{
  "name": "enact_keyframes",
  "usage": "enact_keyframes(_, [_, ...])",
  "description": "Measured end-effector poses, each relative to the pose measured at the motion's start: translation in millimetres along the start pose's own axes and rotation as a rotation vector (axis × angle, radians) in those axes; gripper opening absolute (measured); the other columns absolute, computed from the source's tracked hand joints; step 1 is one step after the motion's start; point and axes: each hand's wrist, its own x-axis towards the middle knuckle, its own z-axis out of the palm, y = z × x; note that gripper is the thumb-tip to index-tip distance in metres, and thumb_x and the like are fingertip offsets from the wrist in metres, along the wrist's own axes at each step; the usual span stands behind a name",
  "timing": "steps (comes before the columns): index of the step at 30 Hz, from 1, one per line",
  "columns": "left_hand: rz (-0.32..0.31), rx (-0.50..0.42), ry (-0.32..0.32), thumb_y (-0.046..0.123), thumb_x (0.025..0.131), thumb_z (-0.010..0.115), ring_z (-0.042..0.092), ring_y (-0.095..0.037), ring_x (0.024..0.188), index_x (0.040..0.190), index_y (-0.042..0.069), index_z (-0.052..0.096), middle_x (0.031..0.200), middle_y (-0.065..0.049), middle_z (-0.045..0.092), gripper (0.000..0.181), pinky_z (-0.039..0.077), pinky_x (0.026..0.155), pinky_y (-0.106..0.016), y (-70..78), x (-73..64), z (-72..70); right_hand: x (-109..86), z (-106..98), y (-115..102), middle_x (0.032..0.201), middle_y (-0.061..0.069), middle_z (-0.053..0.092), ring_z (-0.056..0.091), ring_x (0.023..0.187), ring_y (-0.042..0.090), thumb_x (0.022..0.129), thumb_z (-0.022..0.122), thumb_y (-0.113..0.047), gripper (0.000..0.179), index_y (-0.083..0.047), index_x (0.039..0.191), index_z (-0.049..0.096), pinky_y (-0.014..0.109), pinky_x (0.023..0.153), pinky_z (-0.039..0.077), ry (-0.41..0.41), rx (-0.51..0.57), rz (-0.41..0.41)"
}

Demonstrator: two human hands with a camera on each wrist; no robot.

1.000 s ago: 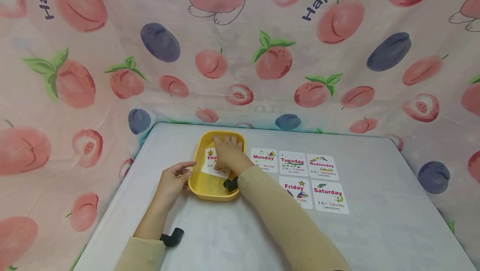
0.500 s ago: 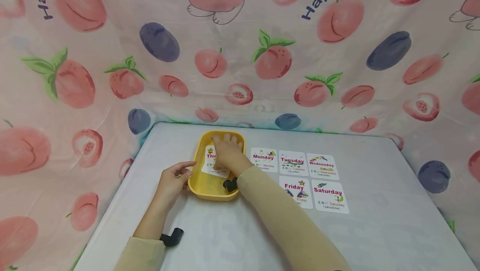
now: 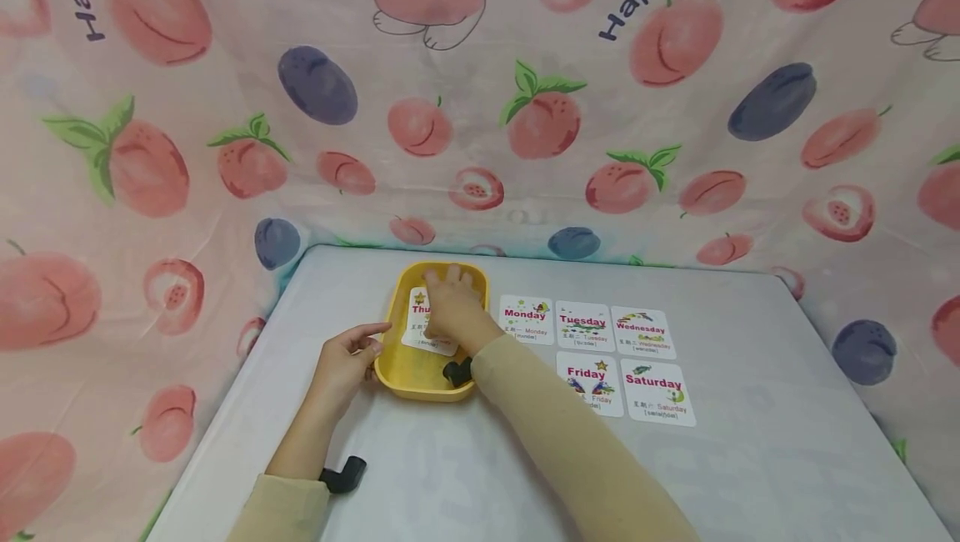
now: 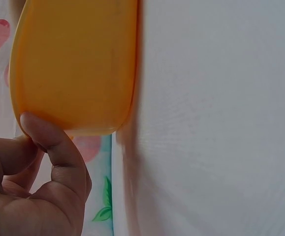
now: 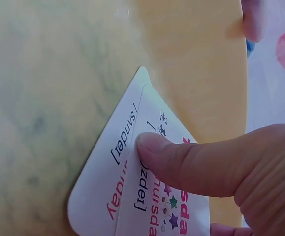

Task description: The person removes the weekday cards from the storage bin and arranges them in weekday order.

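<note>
My left hand [image 3: 341, 367] pinches the near-left rim of a yellow plastic tray [image 3: 420, 382] between thumb and finger; the left wrist view shows this hold on the tray's wall [image 4: 76, 64]. Inside the tray, my right hand [image 3: 461, 313] has its fingers stretched toward the far end. Its thumb [image 5: 167, 152] presses on a white Thursday card [image 3: 422, 333]. Under that card, a Sunday card [image 5: 100, 184] shows along one side in the right wrist view. Part of the Thursday card is hidden by my right hand.
Right of the tray, Monday [image 3: 527, 321], Tuesday [image 3: 585, 328] and Wednesday [image 3: 643, 333] cards form a row. Friday [image 3: 588, 383] and Saturday [image 3: 657, 393] cards lie below. A fruit-printed cloth [image 3: 480, 108] hangs behind the white table [image 3: 787, 442].
The Thursday card has slid slightly toward the tray's far end under my right hand. My left hand stays on the rim, and the cards on the table have not moved.
</note>
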Motion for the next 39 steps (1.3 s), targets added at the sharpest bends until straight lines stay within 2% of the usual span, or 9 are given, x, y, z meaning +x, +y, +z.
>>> enact_keyframes(6, [0.007, 0.000, -0.001, 0.002, 0.107, 0.062, 0.057, -0.017, 0.071, 0.140, 0.010, 0.072, 0.099, -0.007, 0.059, 0.035, 0.055, 0.061, -0.025, -1.2, 1.0, 0.5, -0.1, 0.6, -1.6, 0.145, 0.016, 0.041, 0.045, 0.125, 0.034, 0.079, 0.096, -0.027, 0.095, -0.027, 0.157, 0.042, 0.054, 0.104, 0.056, 0.031, -0.017, 0.009])
enact_keyframes(12, [-0.012, 0.016, 0.001, 0.003, 0.107, 0.061, 0.057, -0.018, 0.074, 0.140, 0.012, 0.071, 0.102, -0.008, 0.058, 0.036, 0.056, 0.063, -0.025, -1.6, 0.5, 0.6, -1.4, 0.1, -3.1, 0.142, 0.015, 0.043, 0.044, 0.126, 0.033, 0.088, 0.085, -0.017, 0.081, -0.025, 0.157, 0.045, 0.054, 0.106, 0.054, 0.056, -0.025, 0.005])
enact_keyframes(22, [0.004, -0.007, -0.003, 0.003, 0.107, 0.062, 0.057, -0.017, 0.072, 0.140, 0.010, 0.071, 0.099, -0.007, 0.059, 0.035, 0.056, 0.061, -0.025, -1.5, 0.9, 1.2, -2.3, -1.7, -3.8, 0.139, 0.014, 0.047, 0.045, 0.123, 0.032, 0.097, 0.077, -0.018, 0.058, -0.022, 0.150, 0.054, 0.046, 0.104, 0.054, 0.073, -0.073, -0.006])
enact_keyframes(29, [0.010, 0.000, -0.005, 0.002, 0.107, 0.061, 0.058, -0.017, 0.072, 0.140, 0.010, 0.071, 0.100, -0.009, 0.060, 0.035, 0.056, 0.062, -0.026, -4.0, 2.9, 1.4, -1.6, -2.6, -3.2, 0.138, 0.014, 0.051, 0.047, 0.122, 0.032, 0.101, 0.072, -0.018, 0.045, -0.021, 0.144, 0.060, 0.045, 0.109, 0.052, 0.094, -0.092, -0.023])
enact_keyframes(33, [0.009, -0.001, -0.003, 0.003, 0.107, 0.061, 0.058, -0.017, 0.072, 0.140, 0.011, 0.072, 0.100, -0.009, 0.060, 0.035, 0.057, 0.062, -0.026, -3.8, 2.8, 1.7, -3.6, -6.9, -4.4, 0.139, 0.012, 0.055, 0.050, 0.122, 0.031, 0.102, 0.069, -0.016, 0.043, -0.022, 0.144, 0.063, 0.045, 0.112, 0.051, 0.111, -0.090, -0.040])
enact_keyframes(39, [0.009, 0.013, -0.003, 0.003, 0.107, 0.061, 0.058, -0.017, 0.072, 0.140, 0.011, 0.071, 0.103, -0.012, 0.060, 0.036, 0.057, 0.063, -0.027, -3.4, 0.9, 1.1, -4.1, -11.7, -5.8, 0.135, 0.008, 0.060, 0.052, 0.115, 0.027, 0.104, 0.067, -0.014, 0.040, -0.023, 0.143, 0.066, 0.041, 0.109, 0.050, 0.131, -0.085, -0.064])
